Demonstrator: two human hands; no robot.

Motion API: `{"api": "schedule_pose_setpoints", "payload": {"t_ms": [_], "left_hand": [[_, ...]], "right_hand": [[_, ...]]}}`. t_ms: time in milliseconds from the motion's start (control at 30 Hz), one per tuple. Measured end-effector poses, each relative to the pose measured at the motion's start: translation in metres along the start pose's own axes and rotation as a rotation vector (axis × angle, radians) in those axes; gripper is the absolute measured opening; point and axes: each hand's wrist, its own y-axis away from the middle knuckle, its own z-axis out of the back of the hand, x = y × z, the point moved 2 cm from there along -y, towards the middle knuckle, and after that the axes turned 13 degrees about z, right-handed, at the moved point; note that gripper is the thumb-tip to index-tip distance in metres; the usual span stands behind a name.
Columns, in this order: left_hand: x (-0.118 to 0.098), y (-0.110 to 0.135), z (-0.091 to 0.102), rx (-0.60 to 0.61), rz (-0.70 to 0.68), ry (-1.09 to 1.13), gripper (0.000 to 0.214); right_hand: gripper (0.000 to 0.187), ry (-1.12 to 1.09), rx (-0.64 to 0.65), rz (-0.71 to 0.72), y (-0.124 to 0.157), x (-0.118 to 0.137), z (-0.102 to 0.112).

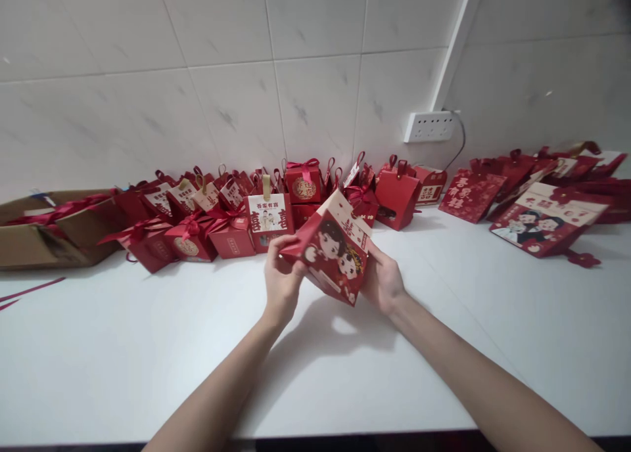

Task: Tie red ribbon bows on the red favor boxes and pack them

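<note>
Between my two hands, a red paper gift box [332, 255] is held tilted above the white table. Its front shows two cartoon figures, and a cream panel runs along its top. My left hand [283, 278] grips the box's left side, thumb on the front. On the right side my right hand [384, 278] holds it, with most of the fingers hidden behind the box. Just behind stands a red box with a white front and gold loop [269, 219]. To its left are several red boxes tied with ribbon, such as a plain red one [235, 237].
A brown cardboard carton [64, 242] holding red ribbons stands at the far left, near loose ribbon strips [32, 292]. More red boxes line the wall; a larger one with cartoon figures [542, 222] leans at the right. A white power strip [430, 127] is on the tiled wall.
</note>
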Motion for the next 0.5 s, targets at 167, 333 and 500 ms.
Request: {"api": "schedule_pose_setpoints", "payload": {"t_ms": [167,333,500], "left_hand": [[-0.005,0.019,-0.014,0.300,-0.508,-0.377,0.067],[0.002,0.026,-0.023,0.504,-0.620,-0.408,0.085],[0.002,0.026,-0.020,0.456,-0.578,-0.458,0.101]], "right_hand": [[0.022,-0.004,-0.081,-0.014,-0.006,-0.001,0.010],[0.025,-0.022,-0.053,0.050,-0.012,0.005,0.016],[0.026,-0.065,-0.010,-0.002,-0.008,0.006,0.012]]}}
